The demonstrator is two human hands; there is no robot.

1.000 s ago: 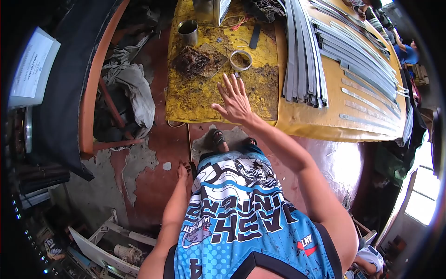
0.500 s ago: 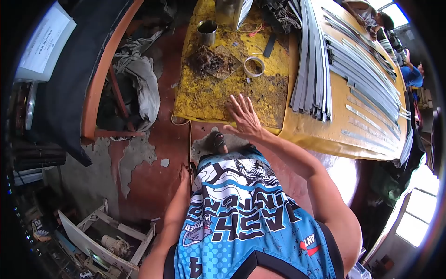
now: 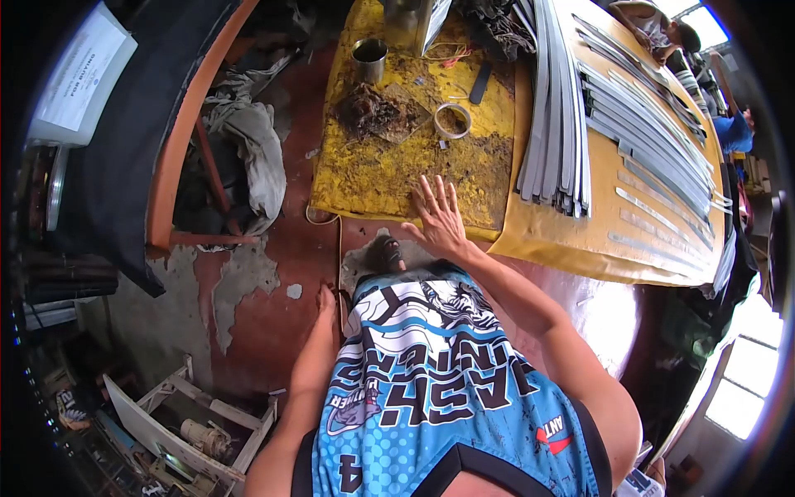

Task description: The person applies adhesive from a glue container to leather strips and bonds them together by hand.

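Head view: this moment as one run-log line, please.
right bare hand: open, over stained yellow tabletop, contact unclear | left bare hand: lowered, grip unclear | cylindrical silver metal cup: upright on tabletop

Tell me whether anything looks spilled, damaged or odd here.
Yes: dark residue stains the yellow table cover, with a messy clump near the metal cup. The red floor looks worn, broken by ragged gray patches.

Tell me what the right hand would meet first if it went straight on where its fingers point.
Probably the small pale piece on the yellow cover, just short of the pale-rimmed ring. Depth is unclear: if the right hand is raised, it may pass above both.
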